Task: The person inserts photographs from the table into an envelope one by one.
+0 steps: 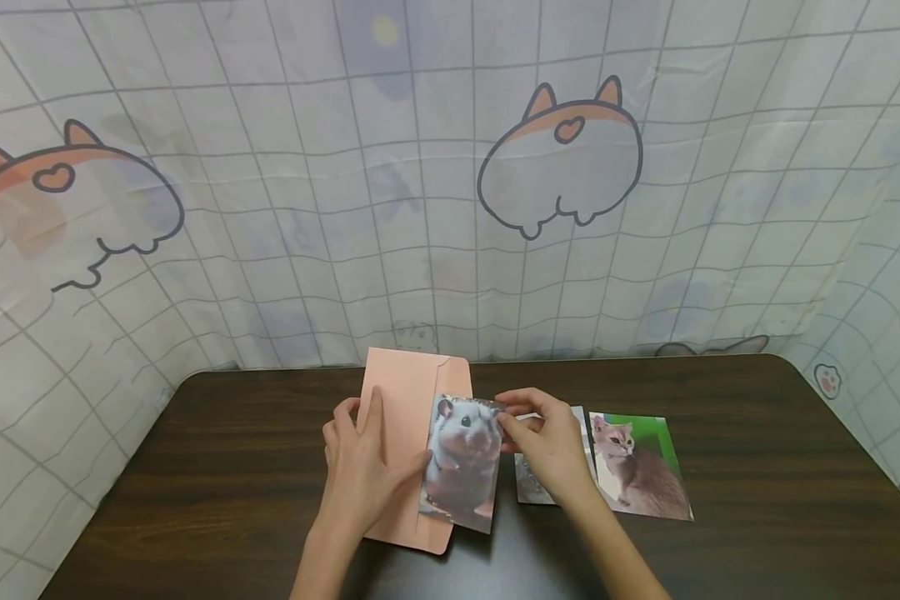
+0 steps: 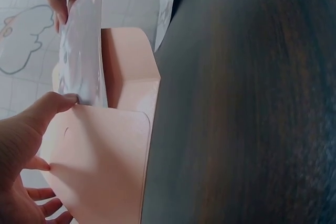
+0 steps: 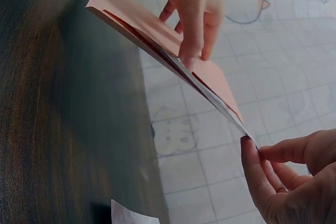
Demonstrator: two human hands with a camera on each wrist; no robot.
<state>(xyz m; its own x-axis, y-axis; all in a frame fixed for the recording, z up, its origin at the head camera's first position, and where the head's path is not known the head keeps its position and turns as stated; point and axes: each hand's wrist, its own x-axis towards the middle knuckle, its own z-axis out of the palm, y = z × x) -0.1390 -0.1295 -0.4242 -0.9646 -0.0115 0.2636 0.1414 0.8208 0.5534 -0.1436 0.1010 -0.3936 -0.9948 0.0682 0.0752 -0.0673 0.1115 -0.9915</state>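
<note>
My left hand [image 1: 363, 475] grips a pale pink envelope [image 1: 399, 417], tilted up over the table, with the thumb at its open side. A hamster picture card [image 1: 465, 467] stands partly inside that opening, its picture facing me. Thumb and fingertips of my right hand [image 1: 551, 442] pinch the card at its outer upper corner. In the left wrist view, the card [image 2: 84, 56] rises out of the envelope pocket [image 2: 107, 166], with the left thumb at the pocket's edge. The right wrist view shows the card [image 3: 227, 109] edge-on between the envelope's layers.
A cat picture with a green background [image 1: 637, 467] lies on the dark wood table [image 1: 765, 467], to the right. Beside it a greyish picture [image 1: 534, 483] lies partly hidden under my right hand. A gridded curtain [image 1: 435, 208] with cartoon animals hangs behind the table.
</note>
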